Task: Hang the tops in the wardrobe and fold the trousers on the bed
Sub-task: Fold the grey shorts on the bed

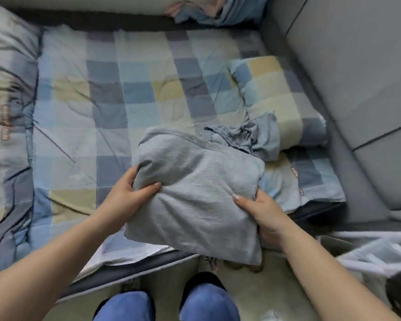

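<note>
A folded grey garment [195,188] is held over the near edge of the bed [102,96], which has a blue, yellow and grey checked sheet. My left hand [130,193] grips the bundle's left side, thumb on top. Its right side is held by my right hand [262,212], thumb on top and fingers underneath. Behind the bundle lies a crumpled grey-blue garment with an elastic waistband [245,137], partly hidden by it. More blue and pink clothing [208,10] lies heaped at the far edge of the bed.
A checked pillow [280,96] lies at the right, against a grey padded headboard [357,77]. A bunched duvet [7,112] fills the left side. A white basket-like frame [368,258] stands on the floor at the lower right. My slippered feet show below.
</note>
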`<state>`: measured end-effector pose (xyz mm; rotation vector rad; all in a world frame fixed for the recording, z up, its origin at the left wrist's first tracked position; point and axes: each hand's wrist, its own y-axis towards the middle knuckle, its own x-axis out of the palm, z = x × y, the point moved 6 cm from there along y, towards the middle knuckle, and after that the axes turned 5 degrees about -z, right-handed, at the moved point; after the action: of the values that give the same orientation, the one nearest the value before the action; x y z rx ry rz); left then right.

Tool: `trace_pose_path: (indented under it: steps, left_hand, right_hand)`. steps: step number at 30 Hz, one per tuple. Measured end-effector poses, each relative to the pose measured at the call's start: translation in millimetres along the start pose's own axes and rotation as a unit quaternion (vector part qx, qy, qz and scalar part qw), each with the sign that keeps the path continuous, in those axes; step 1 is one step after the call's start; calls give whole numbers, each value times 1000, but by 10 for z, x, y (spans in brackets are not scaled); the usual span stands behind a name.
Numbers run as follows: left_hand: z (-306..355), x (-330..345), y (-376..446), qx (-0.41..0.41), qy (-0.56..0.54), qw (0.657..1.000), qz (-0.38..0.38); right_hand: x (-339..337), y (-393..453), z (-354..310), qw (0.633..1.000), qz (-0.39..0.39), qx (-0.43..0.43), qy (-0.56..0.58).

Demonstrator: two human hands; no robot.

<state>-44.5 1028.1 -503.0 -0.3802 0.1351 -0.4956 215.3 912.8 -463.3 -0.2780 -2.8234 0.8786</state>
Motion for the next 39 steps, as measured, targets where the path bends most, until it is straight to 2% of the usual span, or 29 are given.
trace_pose_path:
  steps: [3, 7, 14, 20, 24, 28, 32, 39]
  left_hand:
    - [512, 25, -266, 56, 30, 996, -63]
    - [998, 188, -654, 89, 62, 981, -162]
    - [1293, 847, -1364, 110, 109, 942, -297]
    - [1013, 1636, -2228, 88, 133, 889, -428]
    - [668, 2238, -3104, 63, 141, 842, -516]
    - [196, 2725, -4192, 30, 171, 782, -598]
    - [-218, 3122, -5254, 48, 201, 737, -643]
    - [-647, 3608, -6660, 34, 238, 636, -734]
  right_hand:
    - [180, -708, -101, 996, 64, -36, 42]
    - [378, -1589, -79, 979, 147, -83, 111]
    - [534, -2994, 290, 929, 285, -130, 197]
    - [681, -4263, 1138, 877, 382, -121, 265]
    - [901, -5277, 1806, 837, 452, -117, 286]
    - [1256, -6375, 2565, 770, 545, -106, 315]
    - [1675, -7366, 3261, 691, 634, -94, 335]
    - [2267, -8352, 4028, 598, 702, -104, 372]
